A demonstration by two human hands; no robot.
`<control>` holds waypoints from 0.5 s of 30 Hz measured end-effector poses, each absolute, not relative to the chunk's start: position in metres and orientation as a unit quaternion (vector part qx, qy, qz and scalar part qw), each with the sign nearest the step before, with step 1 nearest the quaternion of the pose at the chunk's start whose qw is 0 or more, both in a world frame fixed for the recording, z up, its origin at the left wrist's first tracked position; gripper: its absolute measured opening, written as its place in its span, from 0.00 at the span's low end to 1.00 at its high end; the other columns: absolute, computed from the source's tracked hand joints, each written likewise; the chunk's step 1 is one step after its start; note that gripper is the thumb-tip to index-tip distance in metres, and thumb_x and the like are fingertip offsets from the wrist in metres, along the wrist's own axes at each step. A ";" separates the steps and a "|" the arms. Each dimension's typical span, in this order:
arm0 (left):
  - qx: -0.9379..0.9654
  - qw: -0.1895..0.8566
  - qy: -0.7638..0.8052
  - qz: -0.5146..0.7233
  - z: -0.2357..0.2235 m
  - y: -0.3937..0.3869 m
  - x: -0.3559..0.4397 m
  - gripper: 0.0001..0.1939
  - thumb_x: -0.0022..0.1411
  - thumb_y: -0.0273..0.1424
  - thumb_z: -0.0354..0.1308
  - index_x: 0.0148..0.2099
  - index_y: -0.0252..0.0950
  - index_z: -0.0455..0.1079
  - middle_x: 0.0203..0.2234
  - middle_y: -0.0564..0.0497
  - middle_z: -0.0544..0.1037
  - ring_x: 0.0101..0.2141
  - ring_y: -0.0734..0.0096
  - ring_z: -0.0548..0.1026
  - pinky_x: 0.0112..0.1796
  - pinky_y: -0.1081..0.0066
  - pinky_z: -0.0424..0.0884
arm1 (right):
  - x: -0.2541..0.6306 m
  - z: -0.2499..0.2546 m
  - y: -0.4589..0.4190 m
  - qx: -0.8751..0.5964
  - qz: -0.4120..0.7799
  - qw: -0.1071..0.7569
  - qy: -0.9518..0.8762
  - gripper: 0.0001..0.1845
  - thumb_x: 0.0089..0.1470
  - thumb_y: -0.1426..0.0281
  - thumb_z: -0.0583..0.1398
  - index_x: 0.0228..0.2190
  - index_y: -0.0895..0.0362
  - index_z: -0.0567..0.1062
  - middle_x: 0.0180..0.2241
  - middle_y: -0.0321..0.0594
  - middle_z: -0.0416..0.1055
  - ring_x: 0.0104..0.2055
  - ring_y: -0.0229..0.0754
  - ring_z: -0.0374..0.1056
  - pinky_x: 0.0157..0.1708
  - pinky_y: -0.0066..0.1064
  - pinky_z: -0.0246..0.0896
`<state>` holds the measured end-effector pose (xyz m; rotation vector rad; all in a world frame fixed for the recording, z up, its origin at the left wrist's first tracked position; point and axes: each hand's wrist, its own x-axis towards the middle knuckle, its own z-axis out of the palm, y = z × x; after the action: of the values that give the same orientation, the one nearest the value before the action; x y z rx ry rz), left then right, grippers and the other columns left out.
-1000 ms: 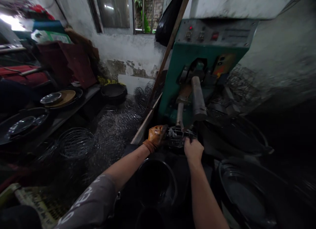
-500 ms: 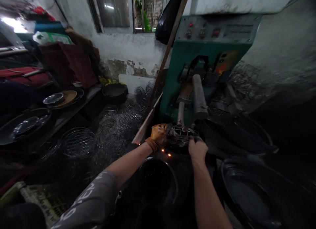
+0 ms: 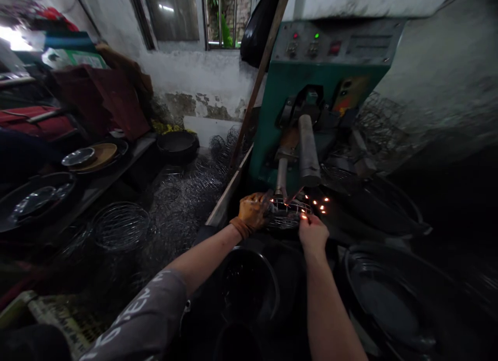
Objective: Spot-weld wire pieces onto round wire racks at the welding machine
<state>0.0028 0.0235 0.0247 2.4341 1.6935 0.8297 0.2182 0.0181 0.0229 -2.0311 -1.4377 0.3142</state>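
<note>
Between my hands is a round wire rack (image 3: 286, 221), held at the electrodes of a green spot welder (image 3: 268, 107). My left hand (image 3: 252, 211), in an orange-brown glove, closes on the rack's left side. Bare fingers of my right hand (image 3: 313, 231) pinch its right edge. The lower electrode (image 3: 281, 177) reaches down to the wires, and a thick grey cylinder (image 3: 308, 153) juts out beside it. Bright sparks (image 3: 319, 201) fly just above my right hand. The exact contact point at the wires is too dark to make out.
Below my arms stands a dark round bucket (image 3: 249, 283). Tangled wire pieces (image 3: 194, 190) and a round wire rack (image 3: 120, 226) lie to the left. At right is a big dark basin (image 3: 389, 299). A wooden pole (image 3: 260, 81) leans beside the welder.
A green lamp on the welder's panel has lit up. Sparks have moved from below the rack near my left wrist to its right side. Both hands keep hold of the rack.
</note>
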 end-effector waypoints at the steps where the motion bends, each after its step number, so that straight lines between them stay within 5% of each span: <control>1: 0.776 0.035 0.554 0.298 0.020 0.020 -0.001 0.46 0.56 0.49 0.65 0.71 0.33 0.58 0.58 0.40 0.74 0.57 0.50 0.73 0.58 0.55 0.71 | 0.218 0.028 0.012 -0.770 0.105 0.306 -0.549 0.19 0.60 0.63 0.55 0.37 0.63 0.81 0.31 0.53 0.78 0.34 0.51 0.72 0.36 0.35 0.60; 6: 0.705 0.115 0.610 0.343 -0.014 0.010 -0.018 0.55 0.49 0.46 0.71 0.72 0.27 0.54 0.63 0.34 0.69 0.62 0.48 0.69 0.62 0.57 0.67 | 0.184 0.052 -0.013 -0.719 0.065 0.272 -0.636 0.19 0.65 0.63 0.55 0.41 0.63 0.80 0.31 0.52 0.78 0.34 0.49 0.73 0.36 0.34 0.60; 10: 0.710 0.141 0.613 0.317 -0.018 0.018 -0.022 0.42 0.52 0.40 0.69 0.67 0.33 0.64 0.57 0.40 0.76 0.57 0.52 0.75 0.58 0.57 0.72 | 0.147 0.056 -0.011 -0.711 0.092 0.167 -0.677 0.17 0.66 0.66 0.55 0.44 0.63 0.80 0.30 0.52 0.78 0.32 0.49 0.75 0.34 0.33 0.60; 15: 0.754 0.051 0.580 0.302 0.002 0.022 -0.024 0.37 0.52 0.39 0.66 0.64 0.34 0.68 0.53 0.41 0.79 0.52 0.51 0.77 0.54 0.56 0.74 | 0.154 0.048 -0.001 -0.729 0.064 0.208 -0.649 0.17 0.66 0.67 0.54 0.42 0.64 0.80 0.31 0.53 0.79 0.32 0.49 0.74 0.33 0.33 0.59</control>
<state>-0.0245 0.0224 0.0023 2.2960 1.7664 0.9196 0.1544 -0.0012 0.0482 -2.0300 -1.8062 0.1773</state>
